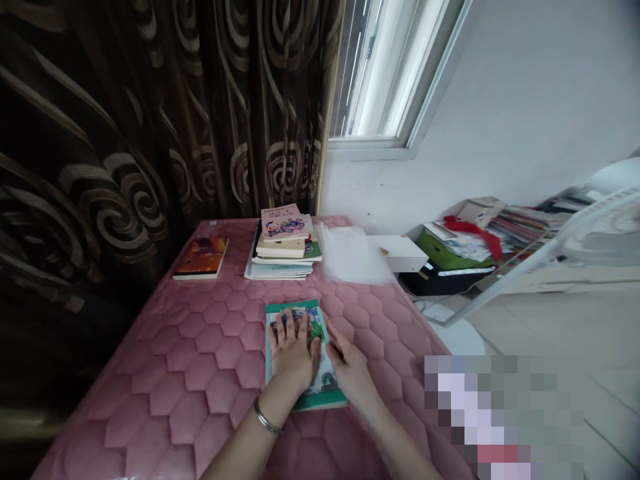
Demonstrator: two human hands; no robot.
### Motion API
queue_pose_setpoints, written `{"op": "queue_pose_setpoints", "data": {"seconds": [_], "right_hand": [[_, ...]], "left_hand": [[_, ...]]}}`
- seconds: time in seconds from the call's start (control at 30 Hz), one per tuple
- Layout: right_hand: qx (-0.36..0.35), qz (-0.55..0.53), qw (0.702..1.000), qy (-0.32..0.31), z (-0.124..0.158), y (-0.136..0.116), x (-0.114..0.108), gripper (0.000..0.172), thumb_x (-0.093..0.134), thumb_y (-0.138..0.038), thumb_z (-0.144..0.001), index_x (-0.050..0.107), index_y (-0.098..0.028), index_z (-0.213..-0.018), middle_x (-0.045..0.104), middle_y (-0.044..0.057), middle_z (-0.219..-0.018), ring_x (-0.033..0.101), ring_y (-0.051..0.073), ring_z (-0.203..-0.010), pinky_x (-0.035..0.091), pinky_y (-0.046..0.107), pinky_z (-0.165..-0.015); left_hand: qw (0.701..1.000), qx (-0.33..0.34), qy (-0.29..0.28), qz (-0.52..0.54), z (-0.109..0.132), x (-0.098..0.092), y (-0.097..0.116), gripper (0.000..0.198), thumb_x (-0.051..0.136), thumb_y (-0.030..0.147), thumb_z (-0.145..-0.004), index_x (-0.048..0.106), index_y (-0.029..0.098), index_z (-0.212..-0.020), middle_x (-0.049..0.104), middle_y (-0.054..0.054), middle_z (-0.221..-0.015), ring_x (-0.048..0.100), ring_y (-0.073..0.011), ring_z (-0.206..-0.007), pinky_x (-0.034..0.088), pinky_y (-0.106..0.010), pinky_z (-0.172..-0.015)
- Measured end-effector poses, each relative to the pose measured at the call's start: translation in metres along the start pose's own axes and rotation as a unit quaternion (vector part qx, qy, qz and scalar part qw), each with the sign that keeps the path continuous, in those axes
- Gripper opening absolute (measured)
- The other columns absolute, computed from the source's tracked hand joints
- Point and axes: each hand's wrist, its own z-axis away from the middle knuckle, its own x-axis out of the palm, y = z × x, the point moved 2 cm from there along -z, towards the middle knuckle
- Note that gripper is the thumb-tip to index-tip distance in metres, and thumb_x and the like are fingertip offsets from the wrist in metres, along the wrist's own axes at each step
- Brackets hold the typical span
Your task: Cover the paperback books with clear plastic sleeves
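A book [324, 399] with a green border and an illustrated cover lies on the pink quilted mattress [210, 373] in front of me. My left hand [291, 350], with a silver bangle on its wrist, rests flat on the cover, fingers spread. At the book's right edge is my right hand [353, 367]. Its thumb lies over the edge of the cover and its fingers run along the side, partly blurred; it appears to grip that edge. Part of the cover picture is hidden under the left hand.
Behind the book stands a stack of books [283, 250], a pink one on top. An orange book [201, 258] lies to its left, a translucent plastic sheet [353, 253] to its right. Further right are a white box [400, 253], piled papers [527, 227] and a white fan [600, 220].
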Motion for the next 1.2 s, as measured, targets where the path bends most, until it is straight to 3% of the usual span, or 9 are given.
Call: {"op": "queue_pose_setpoints", "data": {"seconds": [0.17,0.27,0.4,0.63,0.77,0.83,0.9,1.03,1.2], "right_hand": [[-0.059,0.275,0.959,-0.043,0.006,0.002,0.003,0.046,0.032,-0.017,-0.090,0.058,-0.021,-0.127,0.065,0.010,-0.118,0.064,0.020,-0.101,0.049,0.032,-0.089],[-0.054,0.350,0.934,-0.055,0.010,-0.003,0.004,0.047,0.031,-0.015,-0.091,0.055,-0.023,-0.131,0.065,0.012,-0.115,0.066,0.020,-0.093,0.051,0.030,-0.080],[-0.024,0.402,0.913,-0.055,0.012,-0.006,0.002,0.045,0.034,-0.018,-0.093,0.054,-0.026,-0.132,0.066,0.011,-0.101,0.066,0.020,-0.081,0.050,0.028,-0.069],[-0.041,0.385,0.921,-0.052,0.010,-0.004,0.007,0.048,0.034,-0.012,-0.090,0.053,-0.025,-0.133,0.066,0.010,-0.110,0.066,0.019,-0.089,0.050,0.027,-0.075],[-0.026,0.436,0.896,-0.080,0.013,-0.006,0.015,0.053,0.033,-0.011,-0.089,0.046,-0.027,-0.138,0.062,0.011,-0.121,0.068,0.020,-0.085,0.052,0.028,-0.068],[-0.026,0.459,0.883,-0.095,0.014,-0.008,0.018,0.056,0.034,-0.010,-0.088,0.041,-0.028,-0.141,0.060,0.011,-0.123,0.069,0.020,-0.081,0.051,0.028,-0.063],[-0.030,0.476,0.873,-0.106,0.015,-0.009,0.019,0.058,0.033,-0.010,-0.088,0.039,-0.027,-0.142,0.061,0.011,-0.123,0.069,0.020,-0.081,0.051,0.026,-0.062],[-0.041,0.487,0.863,-0.131,0.016,-0.009,0.017,0.056,0.029,-0.011,-0.090,0.036,-0.027,-0.144,0.062,0.010,-0.121,0.069,0.019,-0.085,0.051,0.025,-0.064],[-0.071,0.520,0.843,-0.118,0.008,-0.008,0.012,0.051,0.033,-0.020,-0.093,0.038,-0.031,-0.143,0.063,0.014,-0.113,0.065,0.024,-0.090,0.050,0.032,-0.070]], "left_hand": [[1.000,0.011,0.009,-0.010,0.002,-0.004,0.000,0.053,0.038,0.041,-0.092,0.038,0.026,-0.143,0.028,-0.010,-0.154,0.019,-0.0346,-0.141,0.016,-0.058,-0.112],[0.999,-0.036,0.027,-0.001,0.009,-0.019,-0.013,0.045,0.038,0.028,-0.092,0.048,0.024,-0.135,0.036,-0.012,-0.149,0.036,-0.0333,-0.133,0.033,-0.052,-0.105],[0.986,-0.152,0.035,0.055,0.019,-0.027,-0.042,0.040,0.033,0.015,-0.091,0.049,0.011,-0.127,0.054,-0.022,-0.122,0.061,-0.0271,-0.104,0.049,-0.040,-0.086],[0.974,-0.130,0.053,0.180,0.013,-0.022,-0.056,0.037,0.032,0.009,-0.090,0.043,0.013,-0.125,0.061,-0.017,-0.115,0.062,-0.0214,-0.105,0.049,-0.033,-0.086],[0.987,-0.138,0.030,0.083,0.016,-0.031,-0.051,0.044,0.030,0.003,-0.087,0.047,0.010,-0.127,0.058,-0.019,-0.119,0.065,-0.0219,-0.097,0.052,-0.034,-0.082],[0.992,-0.115,0.044,-0.012,0.025,-0.032,-0.041,0.047,0.031,0.004,-0.086,0.050,0.011,-0.128,0.052,-0.021,-0.129,0.063,-0.0265,-0.102,0.051,-0.041,-0.084],[0.994,-0.036,0.066,-0.073,0.035,-0.028,-0.026,0.048,0.035,0.010,-0.087,0.051,0.019,-0.132,0.045,-0.016,-0.141,0.054,-0.0307,-0.117,0.046,-0.049,-0.095],[0.987,0.139,0.037,-0.071,0.053,-0.006,-0.002,0.056,0.039,0.017,-0.086,0.039,0.023,-0.142,0.037,-0.005,-0.150,0.032,-0.0267,-0.138,0.031,-0.048,-0.111],[0.986,0.153,0.038,-0.061,0.057,0.007,-0.003,0.061,0.039,0.027,-0.087,0.029,0.020,-0.146,0.024,-0.007,-0.155,0.023,-0.0279,-0.142,0.027,-0.052,-0.112]]}}
